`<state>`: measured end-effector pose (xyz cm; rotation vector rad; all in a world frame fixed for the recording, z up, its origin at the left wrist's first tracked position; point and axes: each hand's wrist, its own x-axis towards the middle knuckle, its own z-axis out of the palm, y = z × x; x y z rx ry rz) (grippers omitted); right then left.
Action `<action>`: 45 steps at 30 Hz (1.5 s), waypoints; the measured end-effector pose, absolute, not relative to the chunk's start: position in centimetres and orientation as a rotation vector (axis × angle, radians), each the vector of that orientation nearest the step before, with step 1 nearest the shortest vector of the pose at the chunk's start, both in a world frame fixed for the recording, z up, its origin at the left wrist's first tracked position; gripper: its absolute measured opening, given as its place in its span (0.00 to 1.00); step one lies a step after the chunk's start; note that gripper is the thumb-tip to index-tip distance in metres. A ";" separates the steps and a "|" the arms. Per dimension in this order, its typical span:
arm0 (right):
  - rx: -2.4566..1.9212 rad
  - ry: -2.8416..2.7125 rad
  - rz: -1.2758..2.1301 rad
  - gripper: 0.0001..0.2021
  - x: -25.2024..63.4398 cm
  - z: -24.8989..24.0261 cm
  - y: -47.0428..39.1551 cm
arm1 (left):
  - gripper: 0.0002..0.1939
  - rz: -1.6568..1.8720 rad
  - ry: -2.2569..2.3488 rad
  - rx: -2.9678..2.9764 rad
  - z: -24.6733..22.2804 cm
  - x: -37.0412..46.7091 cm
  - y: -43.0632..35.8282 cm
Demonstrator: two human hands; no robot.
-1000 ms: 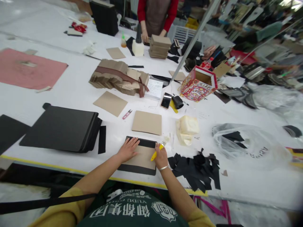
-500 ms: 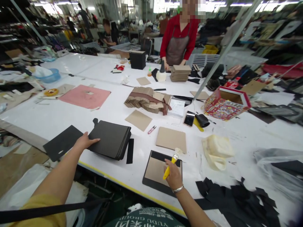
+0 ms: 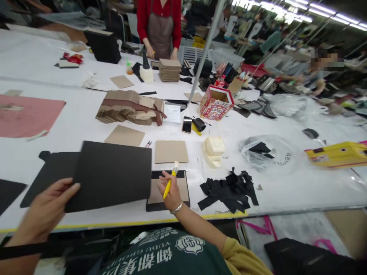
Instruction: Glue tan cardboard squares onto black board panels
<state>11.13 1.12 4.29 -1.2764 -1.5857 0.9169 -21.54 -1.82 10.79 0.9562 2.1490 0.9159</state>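
Observation:
My left hand (image 3: 53, 200) grips a black rectangular sheet (image 3: 113, 173) by its left edge, thumb on top. The sheet is raised and hides part of the stack of black sheets (image 3: 54, 168) behind it. In my right hand (image 3: 172, 194) is a yellow-handled brush (image 3: 169, 185), its pale bristles pointing up and away from me. Under that hand lies a black panel with a beige board (image 3: 156, 190) on it and a black strip along its far edge. The raised sheet covers this panel's left side. Just beyond rests a beige board (image 3: 171, 151).
A cream glue-stained container (image 3: 213, 149) and black scraps (image 3: 232, 189) lie to the right. Farther off are bundled beige boards (image 3: 126, 109), a phone (image 3: 187, 124) and a red patterned box (image 3: 216, 102). A person in a red top (image 3: 160, 26) stands across the table.
My left hand has lifted a black sheet off the stack and moved it right, toward the beige-topped panel. My right hand still holds the brush. The view has turned right.

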 end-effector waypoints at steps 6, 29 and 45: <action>-1.773 -1.563 0.647 0.10 18.7 -0.8 1.1 | 0.19 0.828 1.626 0.916 0.7 -8.4 -1.4; -1.640 -1.668 0.742 0.20 23.7 2.2 12.1 | 0.15 0.296 1.553 2.493 -2.0 -2.3 6.0; -1.492 -1.876 1.354 0.07 12.9 -3.9 29.9 | 0.34 0.113 1.341 2.533 -6.3 5.6 14.7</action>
